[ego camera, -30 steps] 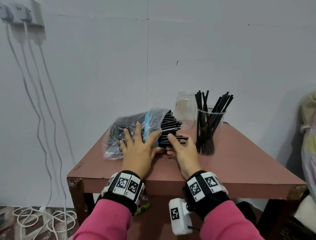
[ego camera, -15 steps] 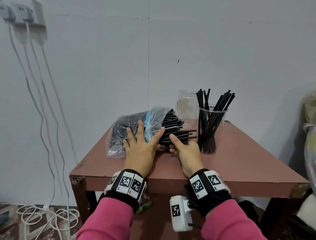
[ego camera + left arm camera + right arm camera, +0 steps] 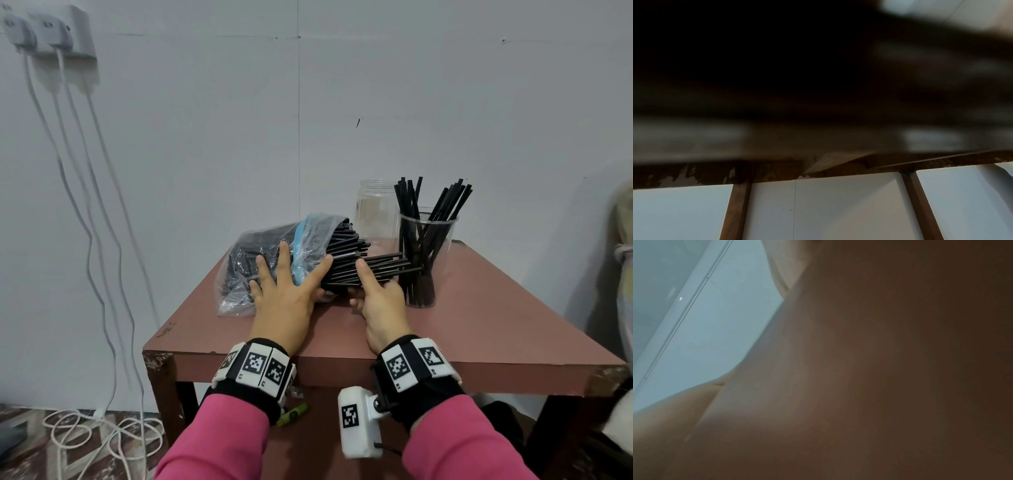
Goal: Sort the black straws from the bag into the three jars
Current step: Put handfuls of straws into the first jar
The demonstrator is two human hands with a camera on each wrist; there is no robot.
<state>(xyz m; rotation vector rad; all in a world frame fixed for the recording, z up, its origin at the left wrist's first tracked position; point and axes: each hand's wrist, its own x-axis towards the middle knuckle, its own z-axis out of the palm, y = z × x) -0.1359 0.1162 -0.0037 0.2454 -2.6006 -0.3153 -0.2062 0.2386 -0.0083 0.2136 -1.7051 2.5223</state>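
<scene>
A clear plastic bag (image 3: pixel 246 260) full of black straws lies on the brown table (image 3: pixel 496 329), its mouth facing right. My left hand (image 3: pixel 287 291) lies flat on the bag with fingers spread. My right hand (image 3: pixel 376 291) grips a small bundle of black straws (image 3: pixel 380 265) sticking out of the bag's mouth toward the right. A clear cup (image 3: pixel 424 253) holding several upright black straws stands just right of the bundle. An empty clear jar (image 3: pixel 375 212) stands behind it. A third jar is not in view. Both wrist views are dark and blurred.
The table stands against a pale wall. White cables (image 3: pixel 102 240) hang from a wall socket (image 3: pixel 51 34) at the left and coil on the floor. A pale bundle (image 3: pixel 621 274) sits at the right edge. A green object (image 3: pixel 291 413) lies below the table front.
My right hand has drawn the bundle of straws further right out of the bag, its tips now near the cup. The left hand stays flat on the bag.
</scene>
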